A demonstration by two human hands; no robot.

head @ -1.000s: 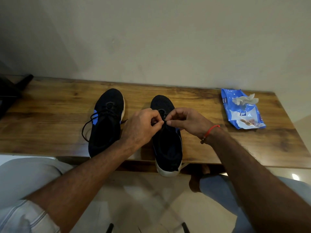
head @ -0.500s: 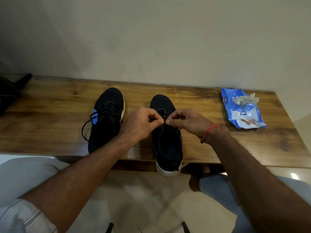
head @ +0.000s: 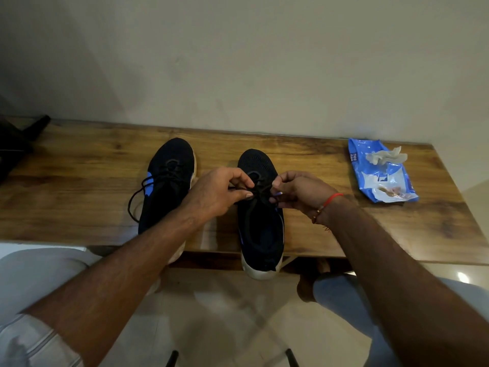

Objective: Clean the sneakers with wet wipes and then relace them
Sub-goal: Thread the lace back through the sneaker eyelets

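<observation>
— Where the two black sneakers stand side by side on the wooden desk point(head: 370, 234), which one is being handled?

— The right sneaker point(head: 260, 207), with its toe toward the wall and its white heel jutting past the near edge of the desk. Both hands meet over its lace area. The left hand point(head: 217, 193) has its fingers curled, thumb and forefinger pinching the black lace point(head: 260, 192); that grip is clamped on the lace. The right hand point(head: 299, 193), with a red thread band point(head: 329, 201) at the wrist, pinches the same lace from the other side, its grip likewise closed on it.

— And the other shoe?

— The left sneaker point(head: 165, 186) sits just beside it, also toe to the wall, partly covered by the left forearm. It shows a blue patch on its side, and a loop of its lace trails onto the desk to its left.

— Where are the wipes?

— A blue wet wipes pack point(head: 381, 178) lies flat near the right end of the desk, well apart from the shoes, with a crumpled white wipe point(head: 385, 156) resting on its far end.

— Anything else?

— A dark object point(head: 18, 144) at the far left edge, too shadowed to identify.
</observation>
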